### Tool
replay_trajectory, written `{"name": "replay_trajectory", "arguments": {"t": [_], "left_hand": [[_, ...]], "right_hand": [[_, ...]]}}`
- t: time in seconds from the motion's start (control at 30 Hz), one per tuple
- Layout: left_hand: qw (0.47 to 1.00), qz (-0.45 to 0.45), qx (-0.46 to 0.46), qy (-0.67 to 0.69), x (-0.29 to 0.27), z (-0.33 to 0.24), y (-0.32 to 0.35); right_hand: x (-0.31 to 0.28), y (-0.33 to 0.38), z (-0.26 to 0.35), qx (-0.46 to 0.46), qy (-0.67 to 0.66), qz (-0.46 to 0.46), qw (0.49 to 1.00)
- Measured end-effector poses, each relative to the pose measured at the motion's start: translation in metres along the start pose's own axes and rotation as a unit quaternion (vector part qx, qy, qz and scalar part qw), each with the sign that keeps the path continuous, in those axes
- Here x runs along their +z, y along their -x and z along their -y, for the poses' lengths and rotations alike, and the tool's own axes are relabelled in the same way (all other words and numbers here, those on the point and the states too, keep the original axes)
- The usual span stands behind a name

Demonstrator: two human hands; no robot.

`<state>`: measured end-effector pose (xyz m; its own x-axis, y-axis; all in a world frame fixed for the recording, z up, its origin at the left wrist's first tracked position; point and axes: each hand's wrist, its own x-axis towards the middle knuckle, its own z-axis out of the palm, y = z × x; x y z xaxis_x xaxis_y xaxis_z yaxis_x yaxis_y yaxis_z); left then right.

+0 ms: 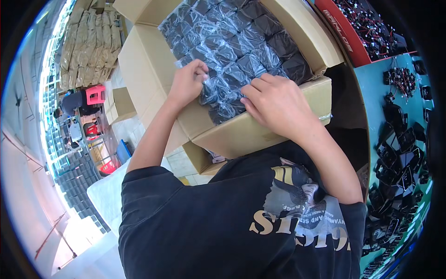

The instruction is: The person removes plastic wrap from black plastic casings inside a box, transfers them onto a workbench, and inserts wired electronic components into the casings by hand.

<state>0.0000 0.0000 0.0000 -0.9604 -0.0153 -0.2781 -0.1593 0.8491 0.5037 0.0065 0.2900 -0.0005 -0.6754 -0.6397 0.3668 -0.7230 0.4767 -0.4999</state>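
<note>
A large open cardboard box [153,60] stands before me, packed with rows of black block-like items [232,46] in clear plastic film. At the box's left side, my left hand [186,83] has its fingers curled in, with the fingertips against the film of the outermost items. Whatever sits between those fingertips is too small to make out. My right hand [278,100] reaches over the near wall of the box, its fingers bent down onto a plastic-wrapped black item [251,65] and the thumb beside it. The fingertips of this hand are partly hidden.
On the right, a green-topped table [371,88] carries many black devices [395,162], wire bundles [400,80] and a red box [344,35] of wired parts. Smaller cartons [121,104], red stools [95,94] and wrapped brown stacks [90,46] are at left. A person [74,102] works farther off.
</note>
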Motion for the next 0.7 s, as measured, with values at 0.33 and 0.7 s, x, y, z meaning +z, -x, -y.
{"name": "replay_trajectory", "arguments": {"t": [0.33,0.7], "left_hand": [[0.954,0.127,-0.119,-0.245,0.017,-0.016,-0.009],[0.996,-0.043,-0.042,-0.070,0.028,-0.009,0.001]], "right_hand": [[-0.001,0.000,0.002,0.012,0.007,-0.011,1.000],[0.003,0.002,0.002,0.006,0.021,-0.028,0.999]]}}
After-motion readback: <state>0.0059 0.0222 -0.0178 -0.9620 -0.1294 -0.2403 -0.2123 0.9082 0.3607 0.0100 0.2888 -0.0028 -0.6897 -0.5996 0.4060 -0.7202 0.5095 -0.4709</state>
